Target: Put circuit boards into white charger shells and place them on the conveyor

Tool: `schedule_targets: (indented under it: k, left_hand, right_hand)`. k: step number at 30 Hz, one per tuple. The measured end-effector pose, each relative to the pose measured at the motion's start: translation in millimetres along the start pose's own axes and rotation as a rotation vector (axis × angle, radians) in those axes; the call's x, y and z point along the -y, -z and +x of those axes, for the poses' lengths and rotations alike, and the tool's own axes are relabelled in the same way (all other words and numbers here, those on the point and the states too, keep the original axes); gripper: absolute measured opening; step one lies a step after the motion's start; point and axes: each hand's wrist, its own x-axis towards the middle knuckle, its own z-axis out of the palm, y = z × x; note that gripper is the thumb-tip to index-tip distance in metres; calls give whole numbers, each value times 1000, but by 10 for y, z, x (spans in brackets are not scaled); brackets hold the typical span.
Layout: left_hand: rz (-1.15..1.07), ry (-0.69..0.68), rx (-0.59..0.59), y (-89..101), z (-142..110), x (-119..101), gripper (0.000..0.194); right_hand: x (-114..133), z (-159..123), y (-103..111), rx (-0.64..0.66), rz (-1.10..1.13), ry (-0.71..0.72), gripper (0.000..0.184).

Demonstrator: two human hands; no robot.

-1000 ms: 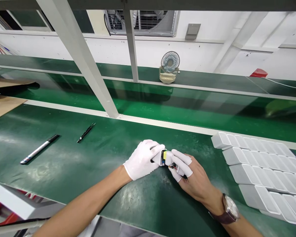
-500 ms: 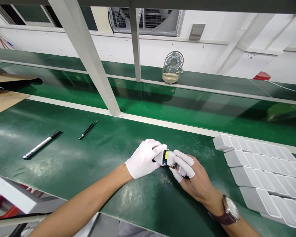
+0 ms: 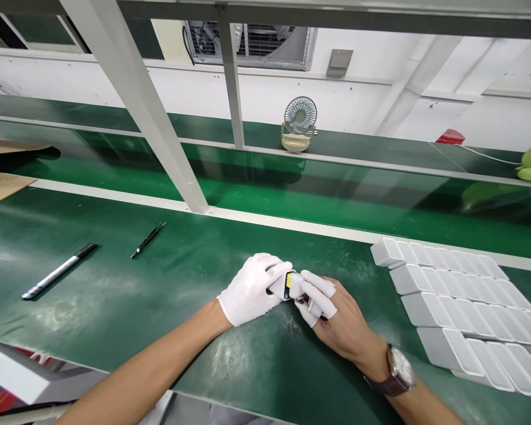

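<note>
We see both hands meeting low over the green table (image 3: 115,307), a little right of the middle. The left hand (image 3: 250,289), in a white glove, has its fingers (image 3: 278,273) curled shut around a small white part (image 3: 288,285) with a yellow and blue piece showing at its open end. The right hand (image 3: 340,321) is bare except for white cots on the fingertips; its fingers (image 3: 318,292) are pinched closed against the same part from the right side, and thin dark and red wires (image 3: 307,302) show just under them. We cannot tell how much of the part's weight each hand carries. The part sits between the two hands, just above the table or touching it; which one we cannot tell. A watch (image 3: 396,370) is on the right wrist.

To the right, near the right hand but apart from it, white cases (image 3: 451,295) lie on the table in several tight rows. Well to the left lie a marker (image 3: 57,271) and, farther back, a thin black pen (image 3: 148,239), both apart from the hands. Beyond the table's pale edge runs a green belt (image 3: 336,200), and behind that, on a green ledge, stands a small fan (image 3: 300,123). A grey post (image 3: 159,130) slants down to the table's far edge.
</note>
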Motion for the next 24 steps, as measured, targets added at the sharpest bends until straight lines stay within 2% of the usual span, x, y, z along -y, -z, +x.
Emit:
schedule_targets:
  k: [5,9,11,15,18,20,24]
  left_hand:
    - [-15,-30,-13,-18,-16,-14,57]
    - [-14,-23,63,-20,-22,-61,62]
    - [-10,13,97,-20,-26,-77,58]
    - [-158,138,134,-8,-40,-66,49]
    - [-314,308,147,33,-29,-48,37]
    - [-417,412,183,68,-7,-51,30]
    - [-629,556,218,102,33,-72,33]
  right_hand:
    - [-5,21,-9,5,27,1,70]
    - [29,55,24,4,83,-65,67]
    - [51,72,70,-13,124,-127,67]
    - [51,77,150,4,284,-241,57]
    - [19,64,123,-29,330,-269,45]
    - [2,61,69,-24,282,-254,48]
    - [-11,61,-20,83,218,-166,56]
